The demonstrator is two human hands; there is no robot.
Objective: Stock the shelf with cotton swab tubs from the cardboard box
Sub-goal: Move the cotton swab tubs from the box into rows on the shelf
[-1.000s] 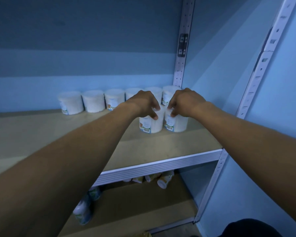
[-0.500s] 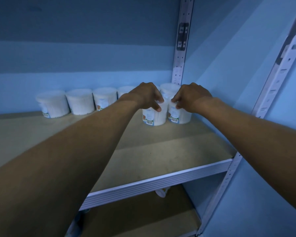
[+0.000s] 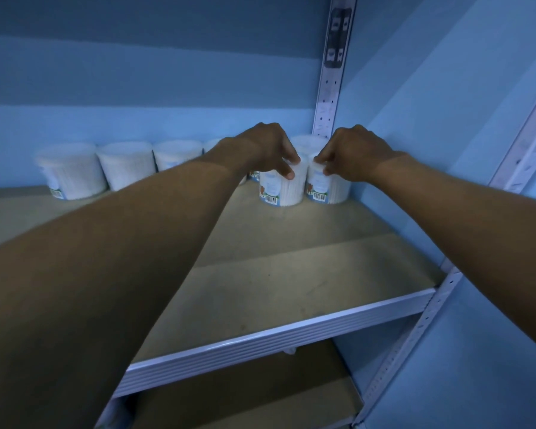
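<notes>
Two clear cotton swab tubs with barcode labels stand side by side on the shelf board, near its back right corner. My left hand grips the top of the left tub from above. My right hand grips the top of the right tub the same way. Behind them a row of several more tubs lines the back wall, partly hidden by my left arm. The cardboard box is out of view.
A perforated metal upright rises in the back right corner and another at the front right. The blue side wall stands close to the right tub. A lower shelf shows beneath the white front rail.
Both hands have pushed the two tubs further back on the shelf, toward the back row. The camera has moved closer and tilted up.
</notes>
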